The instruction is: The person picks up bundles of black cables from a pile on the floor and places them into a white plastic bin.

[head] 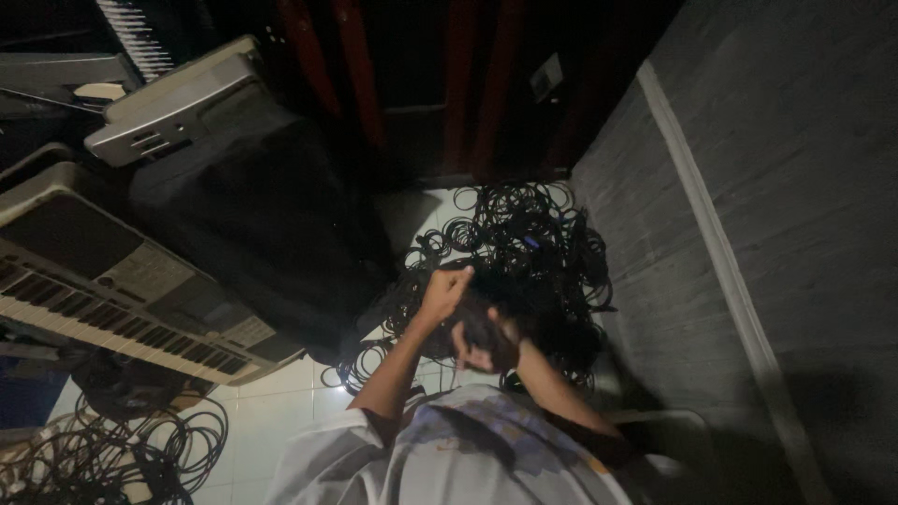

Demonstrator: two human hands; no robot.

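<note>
Both hands work a black cable above a heap of tangled cables.

The left hand (446, 288) is closed in a fist round a strand of black cable (472, 327), lifted a little; the right hand (479, 346), just below and touching the same bundle, has its fingers curled in on it, though how tightly I cannot tell in the dim light. The step looks like gathering a loop. Next comes feeding more slack without snagging the cable pile (524, 252) on the white tiled floor (271, 411). A keyboard (103, 290) stands to the left.
</note>
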